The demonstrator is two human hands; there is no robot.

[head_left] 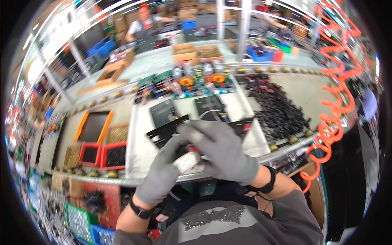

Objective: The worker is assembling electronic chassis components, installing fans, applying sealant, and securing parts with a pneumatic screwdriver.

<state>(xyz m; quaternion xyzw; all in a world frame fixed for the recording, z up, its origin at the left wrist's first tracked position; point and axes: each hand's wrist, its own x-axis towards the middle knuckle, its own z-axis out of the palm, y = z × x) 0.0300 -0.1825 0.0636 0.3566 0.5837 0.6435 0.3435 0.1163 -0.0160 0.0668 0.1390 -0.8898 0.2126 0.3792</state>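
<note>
The surface [316, 92] carries red trays [101, 158] toward its left end. At centre, circuit boards [198, 87] line the far edge. The left hand [161, 167] has curled fingers; a white-and-red item [188, 161] sits between both hands near the near edge. The right hand [224, 147] has bent fingers; blur obscures which hand grips the item. Loose black parts [281, 108] lie right; an orange coiled hose [345, 109] hangs beyond.

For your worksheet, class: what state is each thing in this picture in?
Left hand, gloved, fingers curled
Right hand, gloved, fingers bent
White item, between the hands; grip unclear in the blur
Circuit boards, fitted with parts
Orange hose, coiled, hanging
Black pieces, heaped loosely
Red boxes, open on top
</note>
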